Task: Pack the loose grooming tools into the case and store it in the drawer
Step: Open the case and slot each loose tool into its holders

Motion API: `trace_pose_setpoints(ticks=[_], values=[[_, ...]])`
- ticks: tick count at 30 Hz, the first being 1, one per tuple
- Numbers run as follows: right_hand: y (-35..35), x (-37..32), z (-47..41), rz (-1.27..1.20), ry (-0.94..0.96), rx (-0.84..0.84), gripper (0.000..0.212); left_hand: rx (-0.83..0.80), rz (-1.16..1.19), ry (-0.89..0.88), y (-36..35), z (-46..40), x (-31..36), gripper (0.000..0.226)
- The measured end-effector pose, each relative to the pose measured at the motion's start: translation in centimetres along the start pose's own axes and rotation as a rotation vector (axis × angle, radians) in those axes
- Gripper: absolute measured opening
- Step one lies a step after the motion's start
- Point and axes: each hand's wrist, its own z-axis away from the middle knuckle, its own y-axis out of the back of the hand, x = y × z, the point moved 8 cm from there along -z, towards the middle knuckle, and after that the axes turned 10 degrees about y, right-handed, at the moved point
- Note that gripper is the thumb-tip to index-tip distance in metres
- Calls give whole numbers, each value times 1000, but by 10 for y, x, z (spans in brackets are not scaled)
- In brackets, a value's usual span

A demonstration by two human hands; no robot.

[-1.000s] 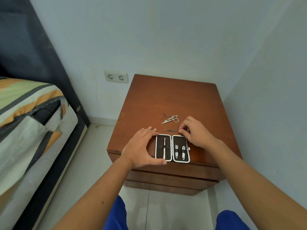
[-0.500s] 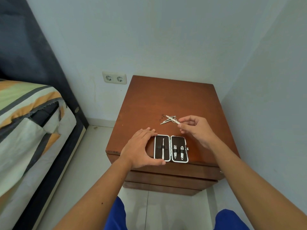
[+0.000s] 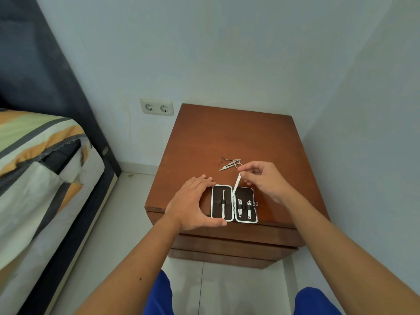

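Right hand (image 3: 264, 181) above the far right corner of the case, thumb and forefinger pinching the upper end of a thin metal tool (image 3: 236, 185); tool slanted down and leftward, lower tip at the case's middle hinge. Left hand (image 3: 193, 204) flat against the case's left edge, fingers (image 3: 204, 179) straight along the far corner, thumb curved round the near edge, bracing rather than gripping.

Case (image 3: 234, 203) lying open like a book near the front edge of the brown wooden table (image 3: 227, 137), white rim, dark lining. One long slim tool strapped in the left half, two short clipper-like tools (image 3: 244, 206) strapped in the right half.

Small scissors (image 3: 230, 164) and another thin loose piece lying together on the table just beyond the right hand, apart from the case. Drawer fronts (image 3: 227, 244) below the table top, closed.

Bed with striped cover (image 3: 34, 155) at left, double wall socket (image 3: 156, 107) behind, blue-clad knees at the bottom edge.
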Motion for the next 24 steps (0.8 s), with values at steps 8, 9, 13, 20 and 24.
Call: trace_pose_setpoints(ticks=[8,9,13,20,24], values=[[-18,-8,-10,141,24,-34,15,16,-2,-27,-1,-1,-1,114],[-20,-8,-11,163,30,-42,17,19,-2,-27,-1,-1,-1,114],[-25,-13,-16,220,43,-64,18,28,-7,-40,-1,-2,0,114],[-28,-6,-15,96,-48,-74,15,1,-6,-14,-3,-2,-3,116],[-25,0,-14,21,-76,-69,15,14,0,-27,-1,-2,-1,115]])
